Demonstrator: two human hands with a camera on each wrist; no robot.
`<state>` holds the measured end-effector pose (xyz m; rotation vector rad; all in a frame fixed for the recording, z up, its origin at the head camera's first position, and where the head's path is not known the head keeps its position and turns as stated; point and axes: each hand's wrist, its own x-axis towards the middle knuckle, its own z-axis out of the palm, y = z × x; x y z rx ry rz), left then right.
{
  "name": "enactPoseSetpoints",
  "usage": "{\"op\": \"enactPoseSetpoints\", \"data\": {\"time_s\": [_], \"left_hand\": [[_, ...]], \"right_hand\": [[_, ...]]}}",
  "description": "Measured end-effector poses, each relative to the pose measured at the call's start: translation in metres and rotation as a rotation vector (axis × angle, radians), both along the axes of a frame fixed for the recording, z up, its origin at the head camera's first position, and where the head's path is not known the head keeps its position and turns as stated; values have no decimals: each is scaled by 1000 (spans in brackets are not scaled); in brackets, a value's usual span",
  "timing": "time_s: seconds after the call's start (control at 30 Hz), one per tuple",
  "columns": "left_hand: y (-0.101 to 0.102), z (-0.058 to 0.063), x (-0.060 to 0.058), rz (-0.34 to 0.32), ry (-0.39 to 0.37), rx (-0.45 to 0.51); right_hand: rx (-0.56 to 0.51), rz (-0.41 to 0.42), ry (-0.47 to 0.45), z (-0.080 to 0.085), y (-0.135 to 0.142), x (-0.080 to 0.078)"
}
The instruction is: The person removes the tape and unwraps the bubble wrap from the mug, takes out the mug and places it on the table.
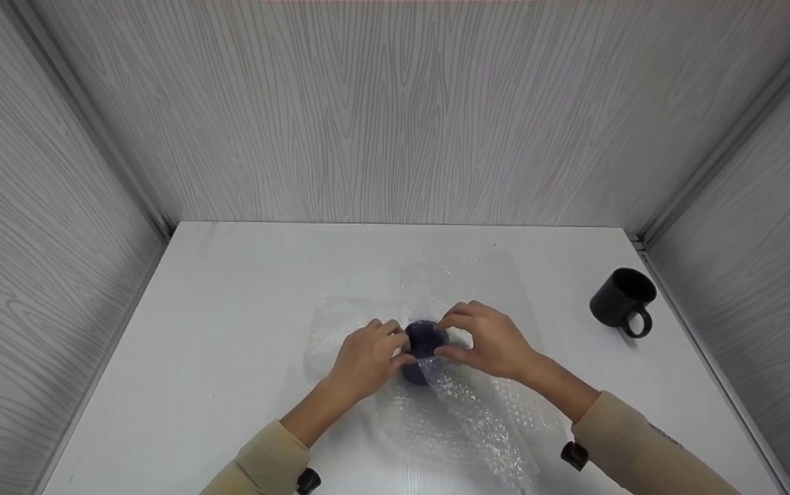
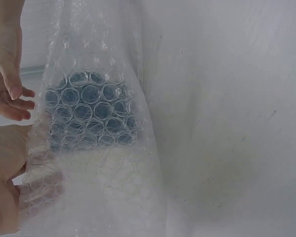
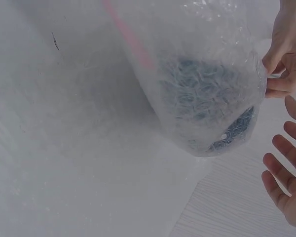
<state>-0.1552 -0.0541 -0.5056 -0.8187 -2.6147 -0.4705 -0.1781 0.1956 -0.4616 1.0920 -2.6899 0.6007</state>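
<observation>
A dark blue, cup-shaped thing [image 1: 426,339] stands in the middle of the table, wrapped in clear bubble wrap [image 1: 474,412]. In the left wrist view its blue side [image 2: 91,111] shows through the round bubbles. My left hand [image 1: 368,354] pinches the wrap at the left of the blue thing; part of this hand is behind the film in its own wrist view. On the other side is my right hand [image 1: 487,339], close to the rim. The right wrist view shows this hand's fingers [image 3: 281,170] spread and relaxed, holding nothing.
A black mug [image 1: 621,302] stands at the table's right side, its handle toward the front. Loose bubble wrap lies behind the blue thing and on both sides. Grey wood-grain panels [image 1: 395,110] enclose the white table [image 1: 229,275] at the back and sides.
</observation>
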Motion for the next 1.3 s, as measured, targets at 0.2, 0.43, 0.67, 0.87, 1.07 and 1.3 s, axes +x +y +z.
{"op": "enactPoseSetpoints", "data": {"time_s": [0.2,0.43,0.67,0.87,1.07,1.3], "left_hand": [[0,3,1,0,-10,-4],[-1,2,1,-3,-9,-11],[1,3,0,4,-19,-33],[1,4,1,8,-26,-41],[0,3,1,8,-6,-33],[0,2,2,12,-5,-20]], "right_hand": [[42,11,21,-7,-6,1],[77,13,6,-14,-12,7],[108,25,31,-20,-16,11],[114,51,63,-25,-18,12],[116,64,123,-29,-21,13],[113,55,135,-29,-23,13]]}}
